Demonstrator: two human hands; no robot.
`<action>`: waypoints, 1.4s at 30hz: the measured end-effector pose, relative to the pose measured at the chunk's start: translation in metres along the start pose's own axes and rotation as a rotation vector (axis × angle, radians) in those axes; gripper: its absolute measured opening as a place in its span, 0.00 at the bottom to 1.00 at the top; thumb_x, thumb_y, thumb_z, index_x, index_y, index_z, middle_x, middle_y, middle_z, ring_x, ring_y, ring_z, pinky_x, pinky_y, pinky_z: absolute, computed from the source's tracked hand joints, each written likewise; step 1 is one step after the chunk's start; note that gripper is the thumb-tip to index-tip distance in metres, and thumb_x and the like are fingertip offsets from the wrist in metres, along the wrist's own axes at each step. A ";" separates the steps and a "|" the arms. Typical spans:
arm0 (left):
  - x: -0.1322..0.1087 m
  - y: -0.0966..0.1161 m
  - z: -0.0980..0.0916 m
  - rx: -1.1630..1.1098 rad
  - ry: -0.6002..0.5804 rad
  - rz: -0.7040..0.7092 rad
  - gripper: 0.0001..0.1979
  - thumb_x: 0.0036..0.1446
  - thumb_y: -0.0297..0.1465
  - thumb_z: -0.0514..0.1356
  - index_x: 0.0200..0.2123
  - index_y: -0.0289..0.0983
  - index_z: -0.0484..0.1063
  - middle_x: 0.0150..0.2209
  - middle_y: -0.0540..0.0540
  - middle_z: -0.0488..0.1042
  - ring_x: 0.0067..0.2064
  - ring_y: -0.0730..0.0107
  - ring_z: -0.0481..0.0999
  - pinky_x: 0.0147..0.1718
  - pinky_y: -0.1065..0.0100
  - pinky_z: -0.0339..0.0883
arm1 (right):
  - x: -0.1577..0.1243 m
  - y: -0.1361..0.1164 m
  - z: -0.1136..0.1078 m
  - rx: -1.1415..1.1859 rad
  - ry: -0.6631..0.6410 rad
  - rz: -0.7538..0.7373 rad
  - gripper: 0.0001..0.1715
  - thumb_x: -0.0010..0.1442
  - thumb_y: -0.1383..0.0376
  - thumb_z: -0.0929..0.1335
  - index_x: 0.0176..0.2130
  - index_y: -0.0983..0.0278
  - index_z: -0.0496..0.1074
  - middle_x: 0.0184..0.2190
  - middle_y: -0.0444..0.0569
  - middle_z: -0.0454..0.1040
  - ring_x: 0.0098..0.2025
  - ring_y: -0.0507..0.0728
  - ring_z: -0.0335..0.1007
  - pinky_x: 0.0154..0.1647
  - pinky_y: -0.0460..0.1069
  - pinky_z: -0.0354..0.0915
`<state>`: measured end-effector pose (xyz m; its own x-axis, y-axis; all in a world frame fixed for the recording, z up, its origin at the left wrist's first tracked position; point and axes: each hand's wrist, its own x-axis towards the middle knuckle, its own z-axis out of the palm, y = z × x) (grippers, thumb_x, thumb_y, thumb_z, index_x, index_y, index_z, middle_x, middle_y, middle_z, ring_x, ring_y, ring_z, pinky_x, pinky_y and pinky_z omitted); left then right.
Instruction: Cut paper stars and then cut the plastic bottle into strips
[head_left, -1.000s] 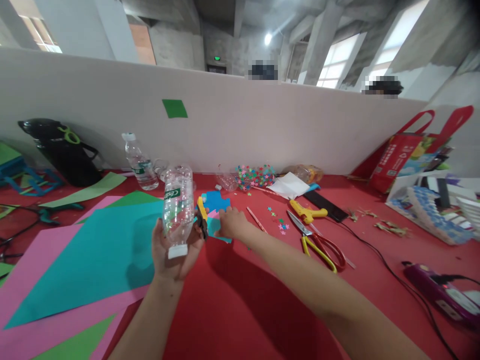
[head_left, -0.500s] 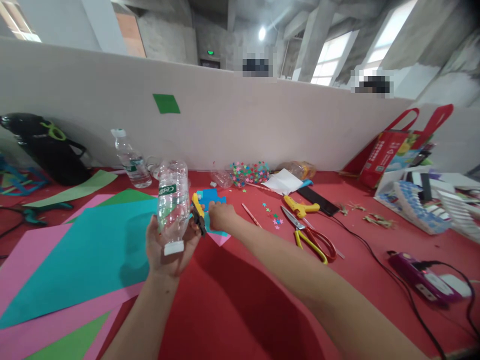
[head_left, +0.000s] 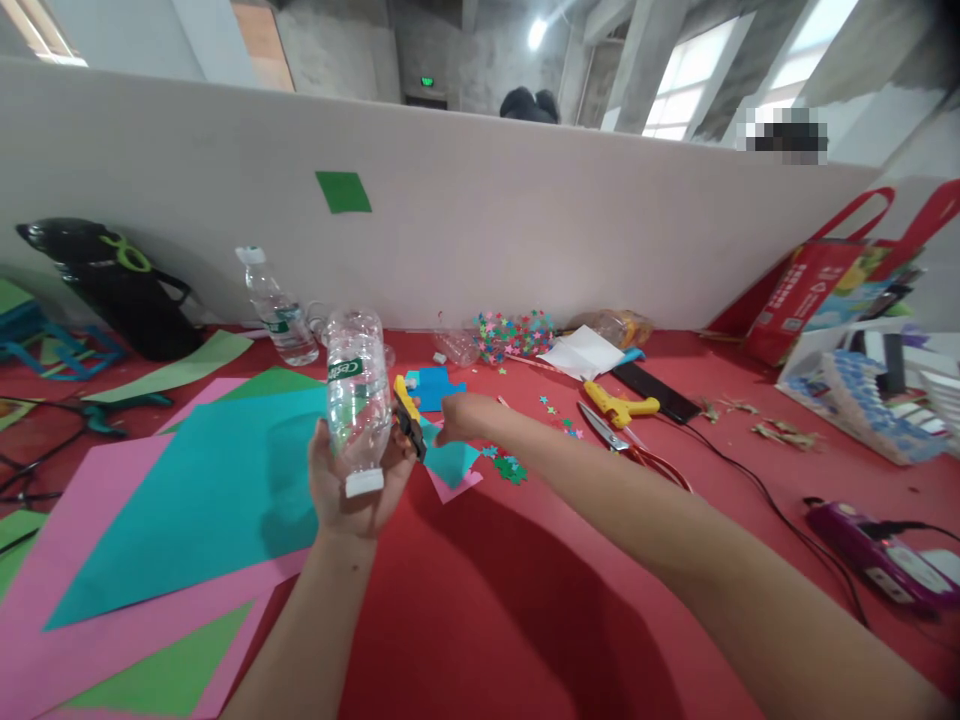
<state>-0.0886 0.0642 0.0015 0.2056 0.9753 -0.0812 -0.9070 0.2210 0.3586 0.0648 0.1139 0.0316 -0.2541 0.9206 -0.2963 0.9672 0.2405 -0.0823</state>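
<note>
Bottle (head_left: 356,415), just one, sits in the half-curled left hand (head_left: 354,515); the right hand (head_left: 466,413), bent, hold unclear, is beside one teal paper (head_left: 455,466) and one pink paper (head_left: 459,490).

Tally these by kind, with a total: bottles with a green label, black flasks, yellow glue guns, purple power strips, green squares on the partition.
Bottle in the left hand plus rear bottle, both green-labelled: 2
Black flask: 1
Yellow glue gun: 1
Purple power strip: 1
Green square: 1
Total: 6
</note>
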 end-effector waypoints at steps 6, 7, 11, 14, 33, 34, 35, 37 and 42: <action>0.003 -0.001 -0.007 0.019 -0.028 -0.005 0.29 0.58 0.50 0.54 0.48 0.30 0.73 0.40 0.34 0.78 0.36 0.57 0.78 0.34 0.60 0.73 | -0.060 -0.002 0.032 -0.195 0.106 -0.389 0.37 0.53 0.58 0.76 0.57 0.70 0.66 0.54 0.63 0.69 0.54 0.70 0.66 0.50 0.60 0.67; 0.003 -0.001 -0.007 0.025 -0.029 -0.010 0.29 0.58 0.50 0.54 0.47 0.31 0.73 0.40 0.34 0.78 0.36 0.57 0.78 0.34 0.59 0.73 | -0.065 -0.004 0.039 -0.226 0.123 -0.420 0.34 0.55 0.60 0.74 0.56 0.72 0.66 0.52 0.65 0.70 0.53 0.70 0.68 0.50 0.60 0.66; 0.000 -0.002 -0.004 0.035 -0.034 0.002 0.26 0.58 0.48 0.55 0.45 0.32 0.74 0.36 0.37 0.79 0.35 0.57 0.79 0.35 0.58 0.74 | -0.064 -0.004 0.056 -0.324 0.159 -0.515 0.14 0.65 0.73 0.62 0.50 0.73 0.69 0.40 0.61 0.76 0.41 0.63 0.75 0.39 0.54 0.68; -0.001 0.000 -0.003 0.018 -0.037 0.028 0.25 0.58 0.48 0.56 0.45 0.32 0.74 0.33 0.39 0.79 0.36 0.56 0.79 0.36 0.58 0.74 | -0.057 0.005 0.057 -0.369 0.185 -0.589 0.12 0.66 0.70 0.63 0.47 0.71 0.70 0.39 0.58 0.77 0.40 0.63 0.74 0.38 0.53 0.67; -0.001 0.000 0.002 0.016 -0.006 0.014 0.27 0.60 0.48 0.53 0.49 0.31 0.72 0.37 0.36 0.80 0.34 0.58 0.79 0.32 0.60 0.74 | -0.055 0.014 0.031 -0.428 0.145 -0.679 0.37 0.57 0.57 0.72 0.59 0.72 0.63 0.57 0.67 0.67 0.54 0.69 0.67 0.49 0.58 0.64; -0.001 0.000 0.003 0.016 0.006 0.015 0.26 0.61 0.48 0.52 0.48 0.32 0.73 0.36 0.37 0.80 0.33 0.58 0.79 0.33 0.60 0.74 | -0.054 0.013 0.031 -0.435 0.128 -0.676 0.34 0.57 0.57 0.72 0.57 0.72 0.66 0.53 0.66 0.71 0.50 0.68 0.70 0.47 0.57 0.65; -0.001 0.000 0.003 0.017 0.021 0.017 0.26 0.61 0.48 0.52 0.48 0.32 0.73 0.34 0.38 0.80 0.33 0.58 0.79 0.33 0.60 0.74 | -0.054 0.011 0.031 -0.443 0.115 -0.679 0.30 0.58 0.58 0.71 0.54 0.73 0.68 0.49 0.65 0.74 0.47 0.67 0.72 0.45 0.56 0.65; -0.001 0.000 0.004 0.023 0.058 0.013 0.26 0.61 0.48 0.50 0.46 0.32 0.73 0.32 0.39 0.80 0.33 0.58 0.79 0.33 0.59 0.74 | -0.052 0.007 0.035 -0.461 0.106 -0.697 0.21 0.61 0.64 0.69 0.51 0.73 0.69 0.43 0.62 0.77 0.43 0.65 0.74 0.44 0.55 0.65; 0.000 0.001 0.002 0.021 0.055 0.004 0.27 0.62 0.48 0.49 0.47 0.30 0.73 0.34 0.37 0.80 0.33 0.58 0.80 0.31 0.60 0.75 | -0.051 0.003 0.041 -0.477 0.107 -0.712 0.16 0.63 0.69 0.65 0.50 0.73 0.69 0.38 0.59 0.78 0.40 0.64 0.75 0.41 0.55 0.65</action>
<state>-0.0888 0.0647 0.0039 0.1810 0.9747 -0.1309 -0.8996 0.2179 0.3785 0.0808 0.0553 0.0076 -0.8217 0.5201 -0.2328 0.4826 0.8524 0.2010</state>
